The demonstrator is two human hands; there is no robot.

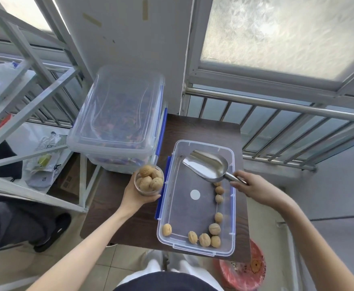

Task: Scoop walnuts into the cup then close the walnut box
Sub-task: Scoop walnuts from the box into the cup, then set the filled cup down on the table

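A clear cup heaped with walnuts is held in my left hand, just left of the open walnut box. The box is clear plastic with blue clips and sits on a dark wooden table. Several walnuts lie along its right side and near edge. My right hand grips the handle of a metal scoop, which is empty and hovers over the far end of the box. No lid for this box is visible.
Two stacked, lidded clear bins stand at the table's far left. A white metal rack with bags is to the left. A window railing runs on the right. A red bag lies on the floor under the table's near right corner.
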